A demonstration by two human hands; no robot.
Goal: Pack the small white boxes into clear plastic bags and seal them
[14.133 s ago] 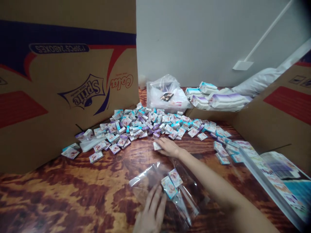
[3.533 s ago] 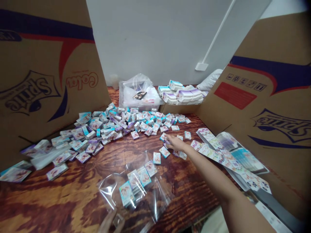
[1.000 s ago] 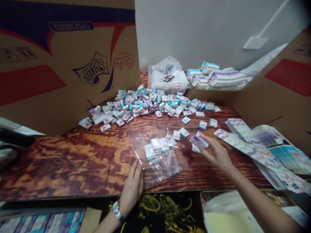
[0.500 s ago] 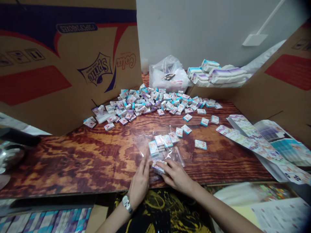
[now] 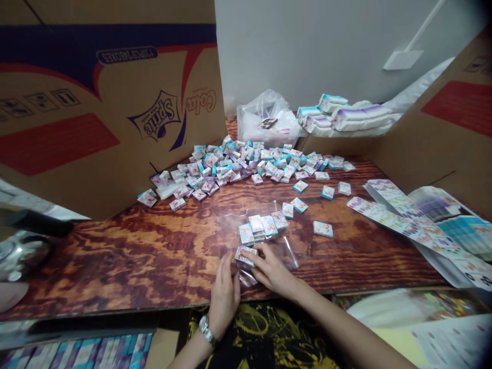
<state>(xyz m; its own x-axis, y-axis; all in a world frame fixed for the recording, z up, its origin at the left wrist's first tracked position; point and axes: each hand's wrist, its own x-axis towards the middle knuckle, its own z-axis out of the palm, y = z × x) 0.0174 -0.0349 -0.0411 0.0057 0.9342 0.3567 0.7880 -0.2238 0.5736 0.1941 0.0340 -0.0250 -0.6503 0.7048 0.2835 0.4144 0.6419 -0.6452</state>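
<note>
My right hand (image 5: pixel 273 270) grips a small white and purple printed box (image 5: pixel 246 254) at the near end of a clear plastic bag (image 5: pixel 289 250). Fingers stretched out, my left hand (image 5: pixel 225 287) lies beside the box's left side; whether it touches the box or the bag's edge I cannot make out. Beyond the hands, several similar small boxes (image 5: pixel 268 224) with blue or purple edges sit together on or in the bag. More single boxes (image 5: pixel 323 228) lie loose to the right.
A wide heap of small boxes (image 5: pixel 230 169) covers the back of the wood-grain table (image 5: pixel 154 256). Large cartons (image 5: pixel 115 102) stand left and right. Plastic bags (image 5: pixel 269 120) and wrapped packs (image 5: pixel 357 118) are at the back. Printed strips (image 5: pixel 415 225) lie at right, a metallic object (image 5: pixel 26 251) at left.
The box in my right hand has shifted slightly left and away from me, and both hands have moved with it. The whole view has turned a little.
</note>
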